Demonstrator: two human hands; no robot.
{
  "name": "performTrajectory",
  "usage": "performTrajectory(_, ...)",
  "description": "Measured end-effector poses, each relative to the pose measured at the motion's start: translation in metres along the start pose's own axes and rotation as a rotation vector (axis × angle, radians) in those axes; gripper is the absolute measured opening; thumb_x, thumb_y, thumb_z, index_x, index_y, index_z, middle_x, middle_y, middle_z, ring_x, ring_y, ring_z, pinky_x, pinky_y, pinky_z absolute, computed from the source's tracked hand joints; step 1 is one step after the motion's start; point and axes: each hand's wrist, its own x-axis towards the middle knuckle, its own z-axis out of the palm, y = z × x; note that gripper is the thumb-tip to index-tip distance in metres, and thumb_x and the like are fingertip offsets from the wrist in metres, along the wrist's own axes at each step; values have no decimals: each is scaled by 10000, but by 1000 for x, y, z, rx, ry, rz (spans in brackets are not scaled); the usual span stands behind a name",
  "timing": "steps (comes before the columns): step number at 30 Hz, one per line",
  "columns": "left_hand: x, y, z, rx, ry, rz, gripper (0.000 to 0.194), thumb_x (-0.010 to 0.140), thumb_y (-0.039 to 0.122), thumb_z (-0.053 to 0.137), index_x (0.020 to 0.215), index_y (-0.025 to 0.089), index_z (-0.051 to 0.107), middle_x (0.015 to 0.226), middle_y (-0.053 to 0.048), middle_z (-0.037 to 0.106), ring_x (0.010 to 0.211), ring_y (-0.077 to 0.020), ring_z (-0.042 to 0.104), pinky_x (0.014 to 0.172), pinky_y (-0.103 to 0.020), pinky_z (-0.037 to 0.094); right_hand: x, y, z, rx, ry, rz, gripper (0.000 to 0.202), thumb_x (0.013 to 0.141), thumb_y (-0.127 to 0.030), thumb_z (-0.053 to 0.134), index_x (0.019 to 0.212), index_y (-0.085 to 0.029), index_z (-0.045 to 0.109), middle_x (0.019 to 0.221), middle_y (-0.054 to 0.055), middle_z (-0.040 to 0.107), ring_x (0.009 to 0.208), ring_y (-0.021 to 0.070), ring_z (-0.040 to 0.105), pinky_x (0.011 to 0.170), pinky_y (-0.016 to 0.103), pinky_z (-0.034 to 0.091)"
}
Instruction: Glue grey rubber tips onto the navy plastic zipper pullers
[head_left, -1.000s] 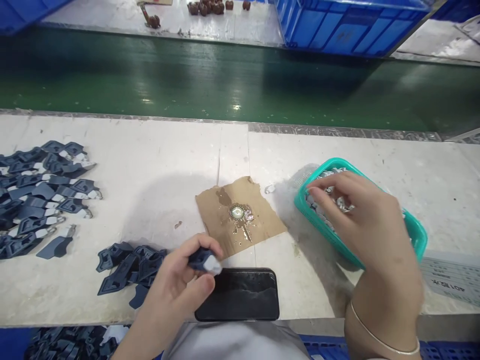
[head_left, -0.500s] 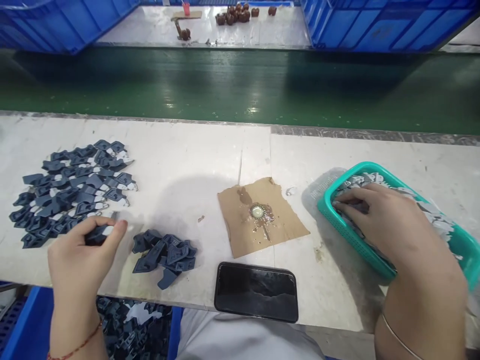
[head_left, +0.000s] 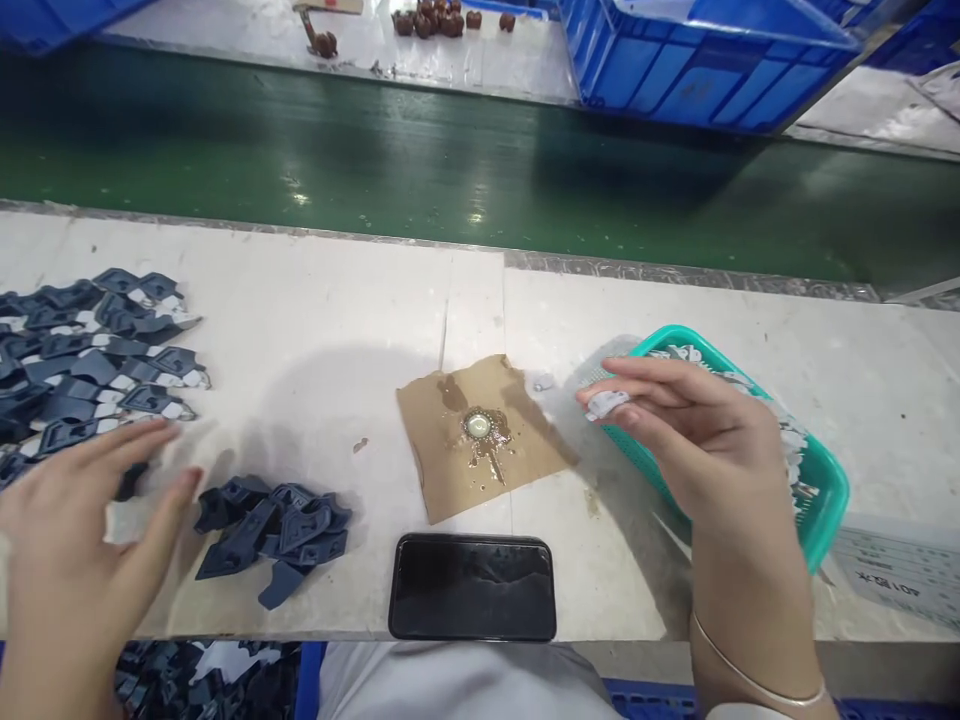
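Note:
My right hand (head_left: pixel 697 430) pinches a small white plastic piece (head_left: pixel 606 403) between thumb and fingers, above the left end of the green basket (head_left: pixel 832 490), which holds many white and grey pieces. At the left, my left hand (head_left: pixel 90 510) has its thumb and fingers spread apart. A dark piece shows partly beneath its fingers; the rest is hidden. Just beyond this hand lies a wide group of dark blue-grey pieces with white parts attached (head_left: pixel 90 365). To its right sits a smaller heap of dark blue-grey pieces (head_left: pixel 277 530) with no white parts visible.
Mid-table, a cardboard sheet (head_left: pixel 442 480) carries a small round cap (head_left: pixel 478 425) amid wet splashes. A phone (head_left: pixel 472 588) lies at the near edge. Below is a bin of dark pieces (head_left: pixel 202 680). Beyond runs a green belt (head_left: pixel 375 150), with a blue crate (head_left: pixel 690 70) behind it.
My right hand has risen out of the basket with a white piece. My left hand has opened its fingers from around a dark piece. The whole view has shifted to the right.

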Motion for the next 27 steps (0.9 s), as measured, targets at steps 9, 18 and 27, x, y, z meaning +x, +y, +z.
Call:
performTrajectory(9, -14, 12, 26, 279, -295, 359, 409, 923, 472, 685, 1316, 360, 700, 1339, -51, 723, 1244, -358, 624, 1059, -446, 479, 6, 18, 24, 196, -228, 146, 70, 910, -335, 817, 917, -267, 830, 773, 10, 792, 650, 124, 715, 620, 227, 615)
performTrajectory(18, -30, 21, 21, 339, -403, 228, 406, 966, 564, 633, 1339, 405, 654, 1409, -17, 691, 1426, -377, 525, 1293, -706, 100, 3, 21, 40, 262, -183, 236, 147, 906, -389, 822, 864, -251, 790, 612, -26, 677, 534, 67, 581, 485, 141, 478)
performTrajectory(27, -16, 17, 8, 238, -407, 207, 284, 924, 353, 725, 1203, 406, 746, 1291, 38, 759, 1309, -336, 637, 1285, -586, 278, 5, 22, 48, 168, -273, 303, 151, 914, -350, 796, 1010, -233, 800, 749, 16, 758, 663, 123, 696, 644, 229, 585)
